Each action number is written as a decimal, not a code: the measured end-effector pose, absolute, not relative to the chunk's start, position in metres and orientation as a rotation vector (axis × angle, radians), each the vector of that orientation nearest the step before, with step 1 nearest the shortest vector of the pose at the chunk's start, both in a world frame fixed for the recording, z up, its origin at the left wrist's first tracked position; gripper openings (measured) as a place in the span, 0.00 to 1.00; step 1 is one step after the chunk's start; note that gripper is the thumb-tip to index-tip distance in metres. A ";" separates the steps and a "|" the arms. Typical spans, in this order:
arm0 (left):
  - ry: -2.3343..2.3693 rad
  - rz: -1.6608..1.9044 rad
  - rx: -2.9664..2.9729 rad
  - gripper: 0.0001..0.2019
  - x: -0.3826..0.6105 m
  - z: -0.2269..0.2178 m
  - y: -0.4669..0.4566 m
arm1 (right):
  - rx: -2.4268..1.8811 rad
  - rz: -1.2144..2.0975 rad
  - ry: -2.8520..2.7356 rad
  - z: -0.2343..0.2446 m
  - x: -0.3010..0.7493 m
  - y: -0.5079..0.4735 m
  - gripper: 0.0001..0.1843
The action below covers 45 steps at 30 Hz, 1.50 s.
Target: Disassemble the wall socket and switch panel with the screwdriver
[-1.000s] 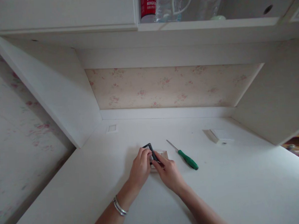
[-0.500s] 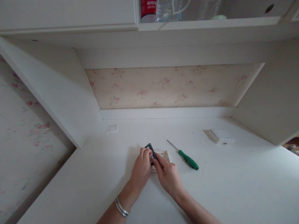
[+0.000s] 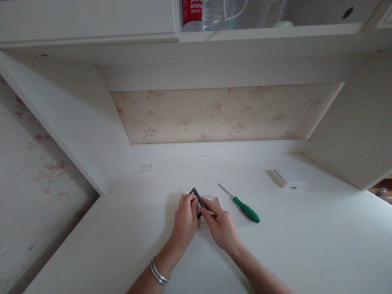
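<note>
1. While the white tabletop (image 3: 106, 250) spreads out wide, things lie on it
2. The left hand (image 3: 185, 217) and right hand (image 3: 221, 224) are close together, both pinching one small dark piece (image 3: 198, 196)
3. A green screwdriver (image 3: 246, 210) lies just right of them, thin tip pointing away
4. A white box (image 3: 291, 178) sits farther off to the right
5. A pale square piece (image 3: 216, 201) is partly hidden under the hands
6. The small dark piece tilts between the hands

A shiny silver bangle (image 3: 158, 274), rounded and apparently made of two narrow bands, circled the left wrist (image 3: 165, 256) at seven o'clock. The left hand (image 3: 185, 219) and left forearm (image 3: 143, 289) were otherwise bare, as were the right hand (image 3: 223, 228) and right forearm (image 3: 260, 277) at five o'clock.
</note>
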State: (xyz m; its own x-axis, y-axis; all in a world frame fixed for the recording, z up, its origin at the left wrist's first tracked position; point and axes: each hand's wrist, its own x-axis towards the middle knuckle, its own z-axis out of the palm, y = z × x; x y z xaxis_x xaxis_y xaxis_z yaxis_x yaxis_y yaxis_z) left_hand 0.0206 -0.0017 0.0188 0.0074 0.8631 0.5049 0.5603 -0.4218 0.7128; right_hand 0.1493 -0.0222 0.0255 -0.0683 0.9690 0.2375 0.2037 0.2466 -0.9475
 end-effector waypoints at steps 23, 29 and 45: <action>1.481 1.355 1.792 0.08 0.020 0.017 0.002 | -1.077 1.045 -1.454 0.027 0.152 -0.019 0.20; 1.440 1.372 1.892 0.08 0.020 0.018 -0.001 | -1.063 1.047 -1.518 0.030 0.153 -0.021 0.21; 1.390 1.352 2.060 0.06 0.022 0.020 -0.005 | -1.111 1.100 -1.458 0.029 0.154 -0.017 0.21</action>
State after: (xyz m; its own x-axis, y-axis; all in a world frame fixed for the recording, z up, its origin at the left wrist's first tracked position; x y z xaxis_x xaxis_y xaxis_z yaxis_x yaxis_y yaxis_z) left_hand 0.0222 -0.0055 0.0200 0.0832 0.8450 0.5283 0.5511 -0.4807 0.6821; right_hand 0.1539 -0.0170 0.0291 -0.1216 0.9789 0.1643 0.1106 0.1779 -0.9778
